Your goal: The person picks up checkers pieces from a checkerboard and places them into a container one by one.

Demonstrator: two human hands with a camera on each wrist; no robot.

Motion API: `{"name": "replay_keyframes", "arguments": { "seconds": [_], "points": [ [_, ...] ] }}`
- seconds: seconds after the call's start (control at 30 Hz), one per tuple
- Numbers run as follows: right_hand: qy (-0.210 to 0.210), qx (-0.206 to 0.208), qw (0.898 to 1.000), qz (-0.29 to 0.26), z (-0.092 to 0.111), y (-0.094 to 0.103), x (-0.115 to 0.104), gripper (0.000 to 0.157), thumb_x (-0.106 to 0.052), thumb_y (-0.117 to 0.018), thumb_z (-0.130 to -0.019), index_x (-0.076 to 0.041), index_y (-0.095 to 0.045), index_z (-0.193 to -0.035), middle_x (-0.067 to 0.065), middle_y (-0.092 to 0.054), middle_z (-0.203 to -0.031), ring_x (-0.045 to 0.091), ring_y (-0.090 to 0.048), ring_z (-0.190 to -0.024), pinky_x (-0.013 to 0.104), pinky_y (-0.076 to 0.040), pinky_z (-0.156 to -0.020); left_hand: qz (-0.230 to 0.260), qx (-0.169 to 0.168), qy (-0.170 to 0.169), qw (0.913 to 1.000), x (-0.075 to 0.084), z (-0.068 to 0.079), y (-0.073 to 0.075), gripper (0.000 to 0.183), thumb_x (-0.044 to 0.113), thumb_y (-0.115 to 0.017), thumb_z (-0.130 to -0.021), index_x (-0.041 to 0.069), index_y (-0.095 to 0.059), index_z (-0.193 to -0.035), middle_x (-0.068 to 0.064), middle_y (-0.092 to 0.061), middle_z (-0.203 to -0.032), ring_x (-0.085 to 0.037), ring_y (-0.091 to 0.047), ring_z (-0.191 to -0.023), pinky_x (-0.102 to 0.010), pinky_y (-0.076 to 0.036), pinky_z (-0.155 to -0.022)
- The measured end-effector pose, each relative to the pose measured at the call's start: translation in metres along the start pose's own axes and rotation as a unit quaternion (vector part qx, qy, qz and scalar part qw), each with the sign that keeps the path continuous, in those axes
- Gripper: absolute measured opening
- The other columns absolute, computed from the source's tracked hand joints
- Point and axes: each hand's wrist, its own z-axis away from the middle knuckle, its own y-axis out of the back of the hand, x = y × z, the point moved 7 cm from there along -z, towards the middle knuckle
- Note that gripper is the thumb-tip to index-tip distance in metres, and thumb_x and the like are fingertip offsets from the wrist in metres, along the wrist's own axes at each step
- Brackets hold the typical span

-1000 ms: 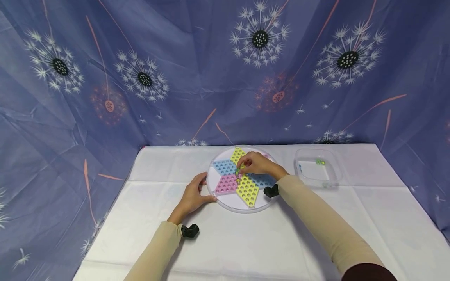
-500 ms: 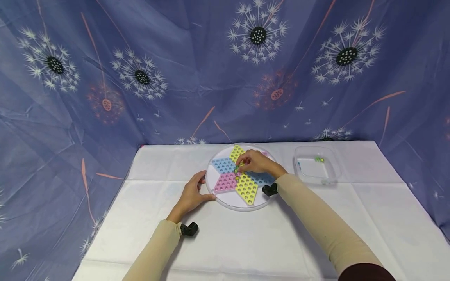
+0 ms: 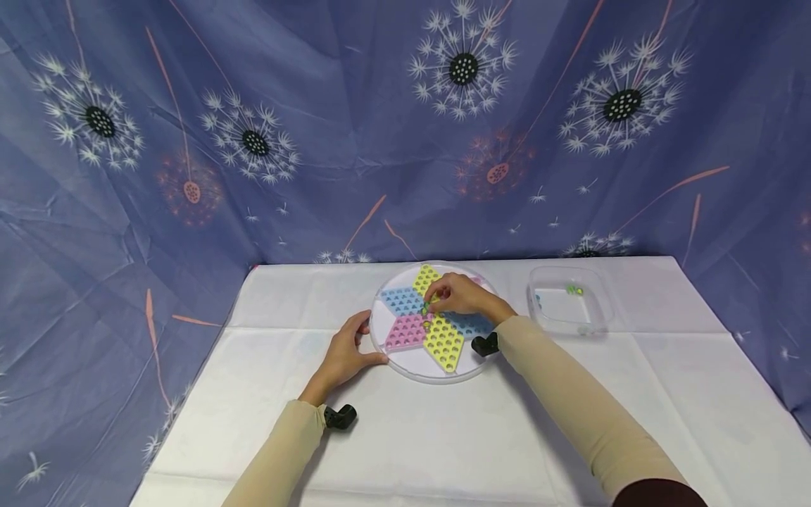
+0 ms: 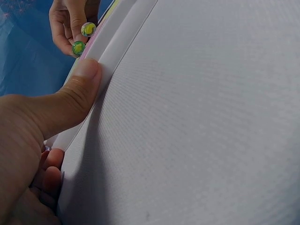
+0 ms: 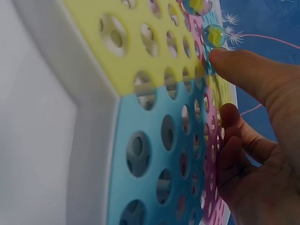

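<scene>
A round Chinese checkers board (image 3: 415,365) with a white base and a pink, yellow and blue star lies on the table. At its left rim my left hand (image 3: 344,352) grips the edge, thumb and curled fingers against it in the left wrist view. Over the board's middle is my right hand (image 3: 461,294), its fingers bent down. A green-looking marble (image 4: 78,48) shows right at its thumb tip. Closer to me sits a clear marble with yellow inside (image 4: 88,29). The right wrist view shows a gap between thumb and fingertips; I cannot tell whether the marble is pinched.
A clear plastic box (image 3: 573,327) stands right of the board, with several green-yellow marbles (image 3: 574,290) and a bluish one inside. The white cloth-covered table (image 3: 443,451) ends at a blue dandelion-print curtain (image 3: 355,127) behind and at the sides.
Both hands stay almost where they were; the right fingertips remain at the same marble in the middle of the board. The view shifts slightly.
</scene>
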Motion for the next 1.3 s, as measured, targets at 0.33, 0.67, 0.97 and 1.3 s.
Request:
{"name": "replay_keyframes", "arguments": {
  "seconds": [0.33, 0.67, 0.97, 1.3],
  "points": [
    [-0.002, -0.004, 1.0, -0.015, 0.002, 0.001, -0.002, 0.012, -0.018, -0.078, -0.092, -0.015, -0.079, -0.104, 0.001, -0.065, -0.096, 0.019, -0.055, -0.088, 0.037, -0.047, -0.083, 0.001, -0.001, 0.004, 1.0, -0.001, 0.002, -0.001, 0.1, 0.019, -0.097, -0.07, 0.003, -0.044, -0.153, -0.008, -0.058, -0.122, -0.022, -0.052, -0.107, -0.04, -0.046, -0.095],
    [0.005, 0.023, 1.0, -0.011, 0.007, 0.01, -0.012, 0.011, -0.014, -0.076, -0.092, -0.01, -0.075, -0.103, 0.007, -0.067, -0.094, 0.019, -0.06, -0.081, 0.035, -0.05, -0.071, 0.002, -0.001, -0.003, 1.0, -0.002, 0.004, -0.003, 0.101, 0.021, -0.097, -0.071, 0.002, -0.043, -0.154, -0.008, -0.058, -0.121, -0.022, -0.052, -0.108, -0.041, -0.046, -0.096],
    [0.041, 0.057, 0.997, -0.015, 0.012, 0.03, -0.029, 0.018, -0.014, -0.075, -0.094, -0.006, -0.074, -0.111, 0.009, -0.065, -0.105, 0.024, -0.058, -0.086, 0.041, -0.049, -0.078, 0.008, 0.002, -0.002, 1.0, 0.0, 0.004, -0.001, 0.101, 0.019, -0.097, -0.071, 0.002, -0.043, -0.154, -0.008, -0.058, -0.122, -0.022, -0.052, -0.109, -0.042, -0.046, -0.098],
    [0.064, 0.082, 0.995, 0.007, 0.014, 0.046, -0.049, 0.015, -0.016, -0.074, -0.095, -0.013, -0.074, -0.11, 0.007, -0.064, -0.107, 0.026, -0.057, -0.098, 0.044, -0.049, -0.088, -0.004, 0.003, -0.001, 1.0, 0.0, 0.004, -0.002, 0.1, 0.019, -0.096, -0.071, 0.001, -0.043, -0.153, -0.007, -0.057, -0.118, -0.021, -0.052, -0.105, -0.039, -0.046, -0.093]
  ]
}}
